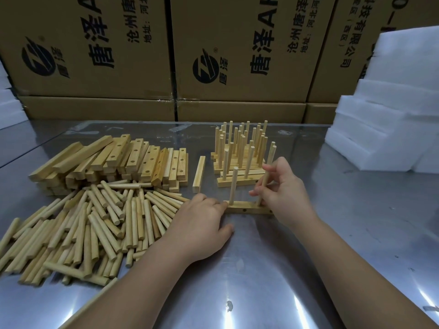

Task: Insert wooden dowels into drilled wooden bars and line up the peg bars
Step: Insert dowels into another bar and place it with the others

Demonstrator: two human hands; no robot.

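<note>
Head view: the pale drilled wooden bar [247,208] lies flat on the shiny metal table [261,281]. The left hand [202,226] is loosely bent, fingertips against the bar's left end, gripping nothing. The right hand [285,193] pinches a round wooden dowel [265,179] standing at the bar's right end. Another upright dowel [234,186] stands near the left end. Finished peg bars [240,160] stand behind the bar; loose dowels [90,224] lie left of it.

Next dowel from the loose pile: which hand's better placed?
Probably left. The left hand lies beside the dowel pile, only touching the bar end; the right hand pinches a dowel standing in the bar.
</note>
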